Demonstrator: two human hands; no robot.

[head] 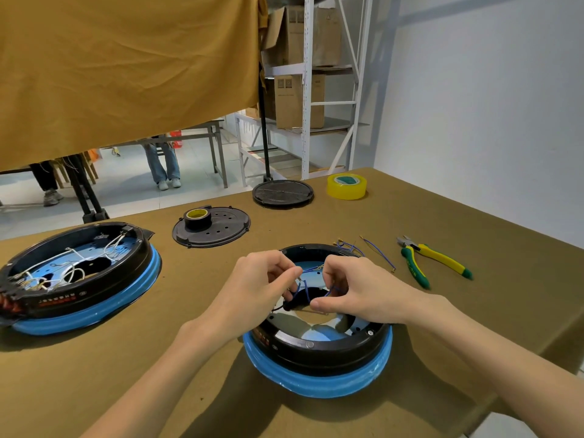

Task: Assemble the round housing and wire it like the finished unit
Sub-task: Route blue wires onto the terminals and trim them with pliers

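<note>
Head view: I wired the round housing (319, 343).
My left hand (256, 286) and right hand (350, 289), fingers curled, pinched blue wires (305, 287) over it.

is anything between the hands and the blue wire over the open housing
Nothing visible. The left hand and right hand both already pinch the blue wire above the open round housing.

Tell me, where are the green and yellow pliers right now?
In the head view, the pliers lie on the table to the right of the housing being wired, beside the loose blue wires, untouched by either hand.
</note>
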